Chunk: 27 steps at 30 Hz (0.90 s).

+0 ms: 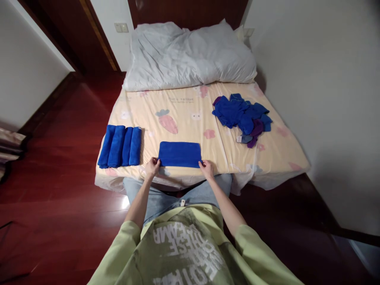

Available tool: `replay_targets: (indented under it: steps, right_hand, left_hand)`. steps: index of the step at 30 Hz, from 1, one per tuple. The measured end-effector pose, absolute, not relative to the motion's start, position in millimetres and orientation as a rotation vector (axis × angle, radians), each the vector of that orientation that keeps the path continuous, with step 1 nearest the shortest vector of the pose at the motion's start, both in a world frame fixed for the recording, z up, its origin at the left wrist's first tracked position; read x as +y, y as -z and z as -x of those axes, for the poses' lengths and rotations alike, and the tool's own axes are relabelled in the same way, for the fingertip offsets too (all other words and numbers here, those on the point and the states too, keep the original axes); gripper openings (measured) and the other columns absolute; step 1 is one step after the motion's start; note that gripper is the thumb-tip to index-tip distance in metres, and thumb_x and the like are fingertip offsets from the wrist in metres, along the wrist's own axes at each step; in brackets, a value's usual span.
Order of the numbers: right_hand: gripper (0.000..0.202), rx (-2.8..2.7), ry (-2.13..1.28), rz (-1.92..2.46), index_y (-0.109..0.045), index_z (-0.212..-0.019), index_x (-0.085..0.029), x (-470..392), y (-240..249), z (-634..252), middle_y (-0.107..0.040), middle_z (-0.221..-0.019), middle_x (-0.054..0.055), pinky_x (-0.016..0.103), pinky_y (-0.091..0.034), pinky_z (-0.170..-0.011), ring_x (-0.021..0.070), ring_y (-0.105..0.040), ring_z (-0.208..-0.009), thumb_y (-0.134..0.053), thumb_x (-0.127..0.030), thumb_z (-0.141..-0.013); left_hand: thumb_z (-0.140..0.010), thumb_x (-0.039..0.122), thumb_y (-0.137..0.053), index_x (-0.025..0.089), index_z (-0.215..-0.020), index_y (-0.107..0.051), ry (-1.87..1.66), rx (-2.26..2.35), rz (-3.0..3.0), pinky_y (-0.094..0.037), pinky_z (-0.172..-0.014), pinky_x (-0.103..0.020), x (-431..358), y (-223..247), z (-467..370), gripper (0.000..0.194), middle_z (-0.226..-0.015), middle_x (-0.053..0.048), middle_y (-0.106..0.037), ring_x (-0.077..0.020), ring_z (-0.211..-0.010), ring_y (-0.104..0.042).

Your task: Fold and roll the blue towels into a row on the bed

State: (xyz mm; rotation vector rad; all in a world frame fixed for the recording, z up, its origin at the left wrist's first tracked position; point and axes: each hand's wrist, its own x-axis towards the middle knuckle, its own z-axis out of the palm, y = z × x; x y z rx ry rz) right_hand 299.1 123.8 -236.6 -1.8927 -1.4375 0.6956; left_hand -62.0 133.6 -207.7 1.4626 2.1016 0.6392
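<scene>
A blue towel [179, 154], folded into a flat rectangle, lies on the bed near its front edge. My left hand [152, 167] pinches the towel's near left corner between thumb and fingers. At the near right corner, my right hand [206, 168] grips the cloth the same way. Left of it, several rolled blue towels [119, 146] lie side by side. A loose heap of crumpled blue and purple cloths [242, 114] rests on the right side of the bed, with a small white tag showing.
The bed [184, 114] has a cream sheet printed with carrots and flowers. A bundled white quilt [190, 55] lies across its head end. A white wall [323, 99] stands close on the right, and dark red floor [59, 166] extends on the left.
</scene>
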Motion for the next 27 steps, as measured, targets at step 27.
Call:
replay_targets:
  steps: [27]
  right_hand:
    - [0.035,-2.146,-0.204,1.366,-0.070,-0.119,-0.019,100,226,-310,-0.071,-0.125,0.010,0.043,-0.047,-0.102,0.0282,-0.060,-0.115,-0.056,-0.018,-0.087]
  left_hand:
    - [-0.078,0.009,-0.057,0.015,-0.134,-0.063,-0.554,1.704,-2.328,-0.043,-0.113,-0.045,110,208,59,0.057,-0.139,-0.013,-0.064,-0.0309,-0.130,-0.054]
